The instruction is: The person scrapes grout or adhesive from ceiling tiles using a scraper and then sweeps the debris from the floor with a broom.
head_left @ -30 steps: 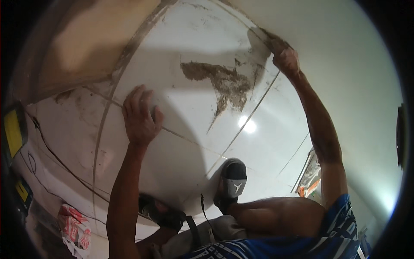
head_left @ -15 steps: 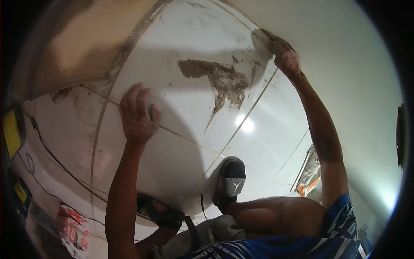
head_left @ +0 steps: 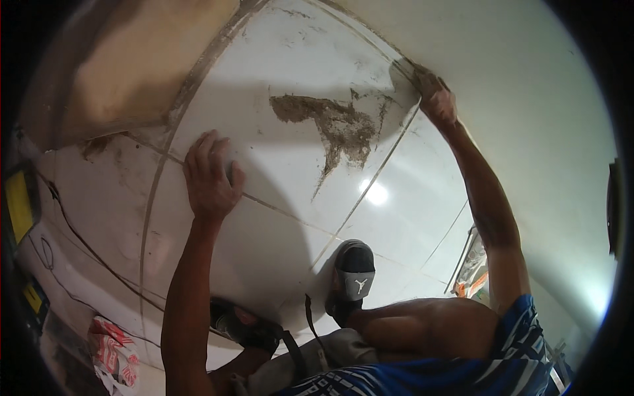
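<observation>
My left hand [head_left: 210, 177] lies on the white tiled floor [head_left: 281, 168], fingers stretched out and slightly apart, beside a grout line. Farther off on the right, my right hand [head_left: 437, 100] is down at the joint where the floor meets the pale wall [head_left: 528, 125]. Its fingers are curled together against that edge; what they hold, if anything, is hidden. Between the hands, a brown smear of mortar or dirt [head_left: 347, 129] spreads over a tile, with smaller specks around it.
A tan panel or wall [head_left: 139, 72] borders the tiles at far left. A dark cable [head_left: 99, 244], a yellow and black object [head_left: 18, 204] and a red and white bag [head_left: 113, 350] lie at left. My slide sandal [head_left: 356, 270] stands below. A plastic package [head_left: 470, 270] leans by the right wall.
My right hand has slid a short way nearer to me along the joint of floor and wall. The left hand stays in place on the tile.
</observation>
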Motion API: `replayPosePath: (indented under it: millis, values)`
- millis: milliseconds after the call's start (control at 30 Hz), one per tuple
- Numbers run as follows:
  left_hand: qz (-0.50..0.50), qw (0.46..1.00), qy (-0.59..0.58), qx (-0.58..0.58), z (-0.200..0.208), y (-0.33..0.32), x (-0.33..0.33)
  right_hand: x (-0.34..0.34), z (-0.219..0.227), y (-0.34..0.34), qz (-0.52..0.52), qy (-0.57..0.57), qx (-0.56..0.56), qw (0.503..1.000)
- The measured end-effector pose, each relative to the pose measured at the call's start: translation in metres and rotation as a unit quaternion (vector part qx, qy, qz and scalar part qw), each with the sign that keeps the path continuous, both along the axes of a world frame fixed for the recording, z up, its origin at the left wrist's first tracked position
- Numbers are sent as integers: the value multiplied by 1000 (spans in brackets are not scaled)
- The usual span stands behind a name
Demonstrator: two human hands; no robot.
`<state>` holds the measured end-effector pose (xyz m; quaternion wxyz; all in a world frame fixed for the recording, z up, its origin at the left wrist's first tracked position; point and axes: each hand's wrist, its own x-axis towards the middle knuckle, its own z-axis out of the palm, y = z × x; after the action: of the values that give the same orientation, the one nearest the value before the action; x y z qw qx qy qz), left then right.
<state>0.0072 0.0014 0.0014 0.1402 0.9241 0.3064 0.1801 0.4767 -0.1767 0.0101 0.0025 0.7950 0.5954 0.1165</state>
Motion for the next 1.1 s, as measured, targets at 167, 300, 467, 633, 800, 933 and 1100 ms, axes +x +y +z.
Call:
replayPosePath:
  millis: [167, 300, 467, 633, 800, 933, 1100]
  values:
    - [13, 1000, 4, 2, 2, 1, -6, -19, 5, -1, 11, 11, -63, 998]
    - [2, 1000, -5, -11, 0, -2, 0, -5, 20, 0, 10, 26, -23, 999]
    - [11, 1000, 1, -23, 1, -2, -2, -14, 17, -20, 16, 22, -85, 996]
    - [6, 1000, 2, -13, -1, -2, -3, 2, 21, -15, 16, 26, -52, 998]
    - [6, 1000, -1, -14, 2, -2, -2, -2, 13, -38, 22, 31, -79, 996]
    - [10, 1000, 7, -6, 3, -3, -1, 15, 14, -33, 16, 27, -50, 998]
    - [12, 1000, -4, 0, 3, -4, -1, 8, 15, -31, -53, 36, -152, 986]
